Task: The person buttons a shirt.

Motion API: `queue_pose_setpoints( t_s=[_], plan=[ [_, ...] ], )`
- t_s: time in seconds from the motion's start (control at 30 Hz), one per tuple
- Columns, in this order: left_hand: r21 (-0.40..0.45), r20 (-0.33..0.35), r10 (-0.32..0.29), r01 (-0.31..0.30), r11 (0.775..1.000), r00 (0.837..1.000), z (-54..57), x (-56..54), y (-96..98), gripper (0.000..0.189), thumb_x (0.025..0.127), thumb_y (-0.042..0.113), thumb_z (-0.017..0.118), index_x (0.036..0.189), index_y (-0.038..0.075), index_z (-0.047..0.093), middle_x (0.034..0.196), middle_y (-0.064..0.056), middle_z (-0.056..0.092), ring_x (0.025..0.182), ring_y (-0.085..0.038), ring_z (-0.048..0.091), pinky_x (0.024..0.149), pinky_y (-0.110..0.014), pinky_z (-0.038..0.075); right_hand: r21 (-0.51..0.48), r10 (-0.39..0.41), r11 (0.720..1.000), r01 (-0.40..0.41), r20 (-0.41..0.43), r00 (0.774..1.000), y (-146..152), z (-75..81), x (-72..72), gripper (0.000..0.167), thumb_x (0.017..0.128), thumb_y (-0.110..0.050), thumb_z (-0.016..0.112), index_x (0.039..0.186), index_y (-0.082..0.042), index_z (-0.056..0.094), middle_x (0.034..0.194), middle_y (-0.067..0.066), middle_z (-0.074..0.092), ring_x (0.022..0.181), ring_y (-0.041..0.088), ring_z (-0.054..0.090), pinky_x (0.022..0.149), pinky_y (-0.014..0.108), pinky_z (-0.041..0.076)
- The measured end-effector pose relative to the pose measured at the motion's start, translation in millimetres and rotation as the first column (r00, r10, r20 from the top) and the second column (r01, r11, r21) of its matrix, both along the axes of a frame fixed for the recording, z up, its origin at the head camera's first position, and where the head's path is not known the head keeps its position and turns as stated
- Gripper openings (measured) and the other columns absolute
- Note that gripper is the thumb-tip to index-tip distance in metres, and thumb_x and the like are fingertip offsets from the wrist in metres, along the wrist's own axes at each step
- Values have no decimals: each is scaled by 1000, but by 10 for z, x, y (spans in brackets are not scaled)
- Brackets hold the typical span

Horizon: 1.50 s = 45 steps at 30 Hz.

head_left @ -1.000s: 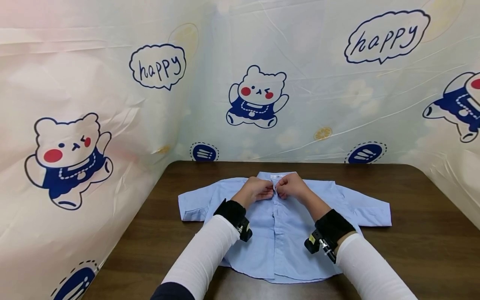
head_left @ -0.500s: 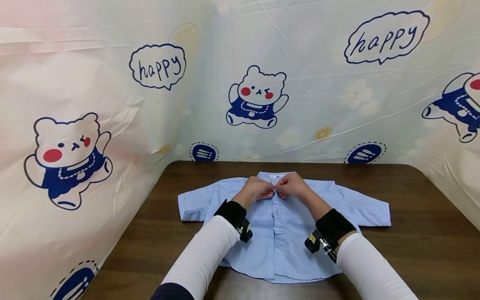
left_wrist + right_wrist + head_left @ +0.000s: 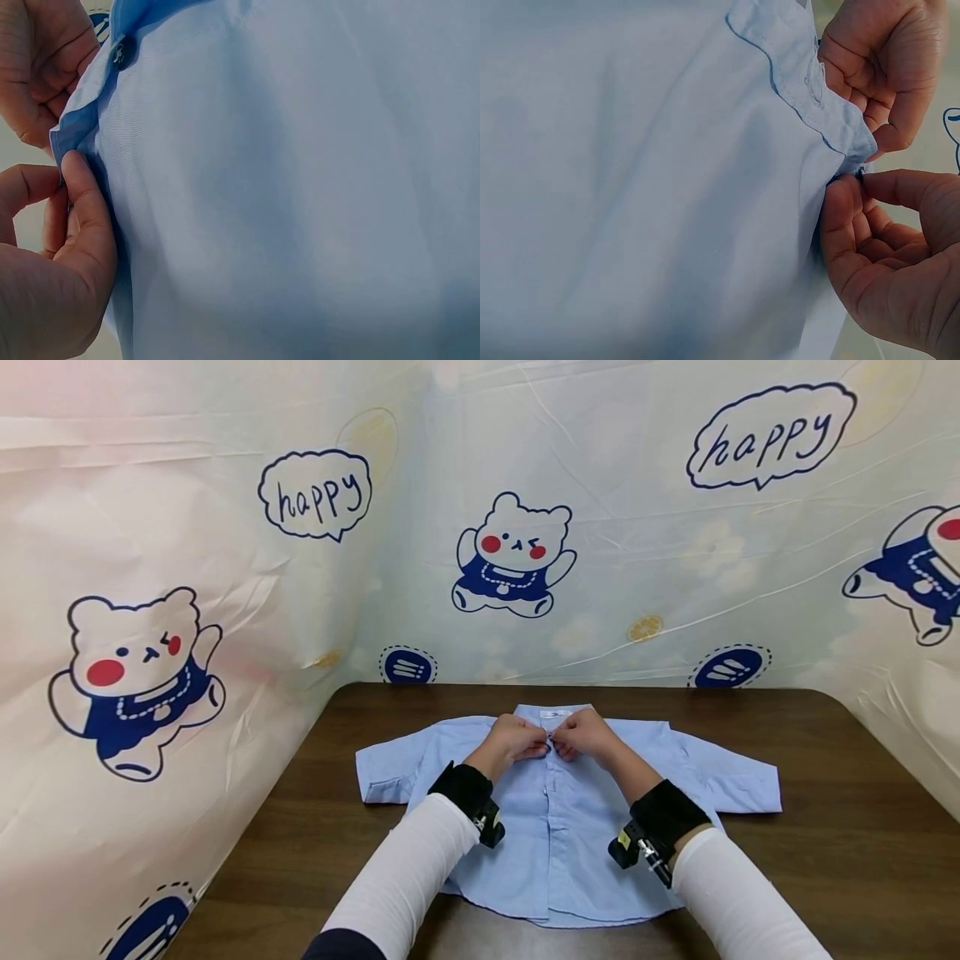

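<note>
A light blue short-sleeved shirt [image 3: 510,835] lies spread front up on the table, its collar at the far side. Just below the collar, my left hand [image 3: 517,741] and right hand [image 3: 583,732] meet at the front opening. In the left wrist view, the thumb and finger of my left hand [image 3: 64,270] pinch the shirt's edge, and a dark button [image 3: 122,52] shows farther up. Seen from the right wrist, my right hand [image 3: 892,255] pinches the edge around a small dark spot, with my left hand [image 3: 885,67] just beyond the placket [image 3: 802,97].
The dark brown wooden table [image 3: 292,843] extends past both sleeves. A pale printed curtain [image 3: 420,577] with bears and "happy" bubbles surrounds its back and sides. Black wrist bands with cameras [image 3: 626,846] sit over the shirt front. A white label [image 3: 553,714] shows inside the collar.
My fingertips shift only slightly against each other at the shirt's front edge. Both arms and the shirt otherwise stay in place.
</note>
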<state>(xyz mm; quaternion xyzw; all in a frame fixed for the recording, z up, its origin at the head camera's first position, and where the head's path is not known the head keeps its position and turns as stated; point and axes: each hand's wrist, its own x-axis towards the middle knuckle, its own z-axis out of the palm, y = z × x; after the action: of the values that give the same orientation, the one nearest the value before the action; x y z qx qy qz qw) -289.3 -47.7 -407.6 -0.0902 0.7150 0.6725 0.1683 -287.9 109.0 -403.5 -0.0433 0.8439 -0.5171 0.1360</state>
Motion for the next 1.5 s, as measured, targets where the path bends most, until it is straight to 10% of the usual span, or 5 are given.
queue_pose_setpoints(
  t_s=[1.03, 1.5],
  plan=[
    [-72, -39, 33, -36, 997, 999, -58, 26, 42, 7, 86, -4, 68, 94, -5, 68, 72, -6, 61, 57, -10, 59, 56, -22, 53, -23, 3, 1000, -1, 109, 994, 10, 11, -1, 21, 99, -6, 53, 100, 10, 66, 79, 9, 62, 67, 15, 58, 64, 26, 54],
    [-207, -30, -113, 105, 973, 993, 45, 251, -148, 5, 87, -3, 68, 85, -7, 69, 66, -8, 62, 54, -11, 59, 53, -22, 53, 90, 64, 994, -67, 32, 997, 82, 77, 346, 15, 91, -6, 61, 82, 4, 68, 71, 6, 60, 63, 14, 57, 60, 27, 54]
  ],
)
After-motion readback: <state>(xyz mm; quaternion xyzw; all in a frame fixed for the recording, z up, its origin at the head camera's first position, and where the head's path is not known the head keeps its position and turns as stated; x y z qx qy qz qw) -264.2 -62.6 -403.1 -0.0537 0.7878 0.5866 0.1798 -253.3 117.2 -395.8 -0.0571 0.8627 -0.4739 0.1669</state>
